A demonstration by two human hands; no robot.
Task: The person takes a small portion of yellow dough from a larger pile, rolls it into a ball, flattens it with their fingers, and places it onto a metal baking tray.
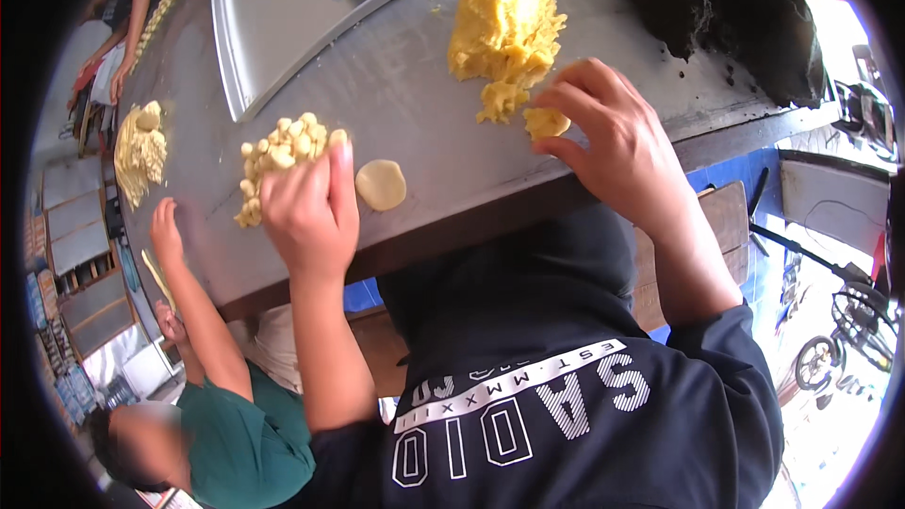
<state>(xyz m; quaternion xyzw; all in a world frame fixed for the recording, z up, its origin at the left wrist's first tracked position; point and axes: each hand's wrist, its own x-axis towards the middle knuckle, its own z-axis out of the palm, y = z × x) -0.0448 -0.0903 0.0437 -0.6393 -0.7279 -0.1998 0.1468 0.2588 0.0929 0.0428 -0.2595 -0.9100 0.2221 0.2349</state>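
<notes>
1. Right hand (615,127): a yellow lump (549,123) is being pinched between thumb and fingertips, just beside the ragged near end of the yellow mass. The grip is being kept on the lump alone. Hazard: crumbling, should the pinch be too hard for so soft-looking a material.

2. Yellow mass (500,28): being supported directly on the metal table (434,165), beyond the left hand and to its right. Hazard: loose bits being scattered, should its ragged end be brushed.

3. Left hand (306,212): being held with fingers curled and thumb raised, at the near side of the pale dough pieces (304,137). Whether anything is being grasped cannot be told; the palm is being hidden from view.

4. Pale dough pieces: being heaped closely together. Hazard: squashing or rolling, should the knuckles be lowered onto them.

5. Pale disc, one (382,186): lying flat, apart from the left hand and near the table's front edge. Hazard: creasing or being dragged off, should it be caught by a sideways sweep of the wrist.

6. Dark mass (754,19): lying beyond and to the right of the right hand. Hazard: yellow material being flecked, should dark particles be carried across on the fingers.
</notes>
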